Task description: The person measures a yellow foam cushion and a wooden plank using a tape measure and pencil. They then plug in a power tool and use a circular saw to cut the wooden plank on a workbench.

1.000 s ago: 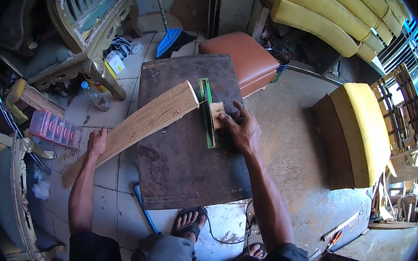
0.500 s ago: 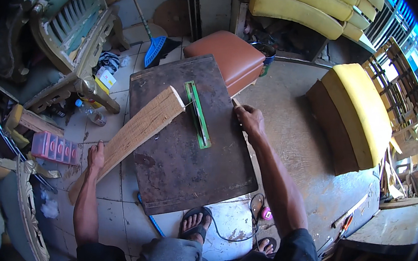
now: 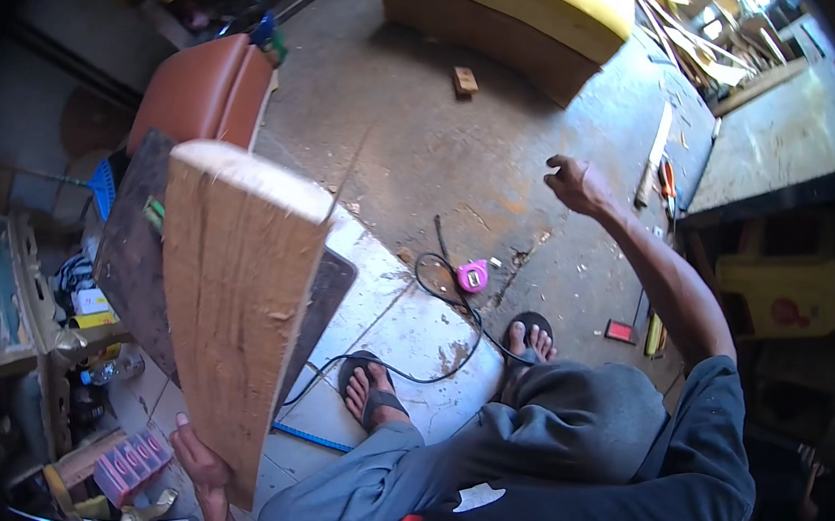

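Observation:
A thick wooden board (image 3: 229, 283) with a pale cut end tilts up in front of me. My left hand (image 3: 205, 459) grips its lower end, thumb along the edge. A thin splinter sticks out from the far right corner of the board. Behind the board, a dark worktable (image 3: 132, 253) is largely hidden; a bit of a green strip (image 3: 154, 212) shows on it. My right hand (image 3: 580, 186) is stretched out over the floor to the right, thumb and forefinger apart with nothing between them. Beyond it, a small wooden block (image 3: 465, 81) appears over the floor, near the yellow-topped seat (image 3: 523, 4).
A brown padded stool (image 3: 193, 88) stands behind the table. On the floor are a pink tape measure (image 3: 473, 276), a black cable (image 3: 447, 369), a saw (image 3: 655, 153) and an orange-handled tool (image 3: 668, 179). A pink compartment box (image 3: 131, 464) sits at the lower left.
My view has turned to the right. My left hand has raised the board. My right hand has left the table's edge and let go of the small wooden piece; a block now shows farther off.

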The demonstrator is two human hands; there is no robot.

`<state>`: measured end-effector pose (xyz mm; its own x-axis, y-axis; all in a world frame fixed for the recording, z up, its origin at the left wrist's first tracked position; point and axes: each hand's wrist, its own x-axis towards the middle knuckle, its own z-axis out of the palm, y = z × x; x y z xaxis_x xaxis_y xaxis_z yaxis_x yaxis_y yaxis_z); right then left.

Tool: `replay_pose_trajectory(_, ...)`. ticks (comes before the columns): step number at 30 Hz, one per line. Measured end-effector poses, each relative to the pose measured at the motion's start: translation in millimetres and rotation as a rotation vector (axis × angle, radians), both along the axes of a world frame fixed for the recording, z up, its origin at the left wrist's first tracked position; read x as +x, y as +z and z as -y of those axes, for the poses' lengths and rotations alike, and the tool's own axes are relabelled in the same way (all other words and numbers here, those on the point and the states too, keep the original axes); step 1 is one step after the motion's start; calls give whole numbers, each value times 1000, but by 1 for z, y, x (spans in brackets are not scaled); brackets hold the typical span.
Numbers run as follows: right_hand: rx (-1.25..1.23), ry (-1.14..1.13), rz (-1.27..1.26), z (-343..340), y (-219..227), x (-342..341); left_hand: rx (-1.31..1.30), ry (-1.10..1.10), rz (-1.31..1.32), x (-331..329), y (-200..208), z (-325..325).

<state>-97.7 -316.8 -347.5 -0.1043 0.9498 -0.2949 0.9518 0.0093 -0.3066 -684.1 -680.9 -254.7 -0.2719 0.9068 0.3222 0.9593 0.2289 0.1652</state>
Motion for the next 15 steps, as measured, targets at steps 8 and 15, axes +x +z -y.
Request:
replay_pose_trajectory(8,170,358,-215,173,-123,-108,-711,-157,921,198,35,-124)
replay_pose_trajectory(15,325,-23,-649,202,-166,-67,-835,-169,725,324,-71,-195)
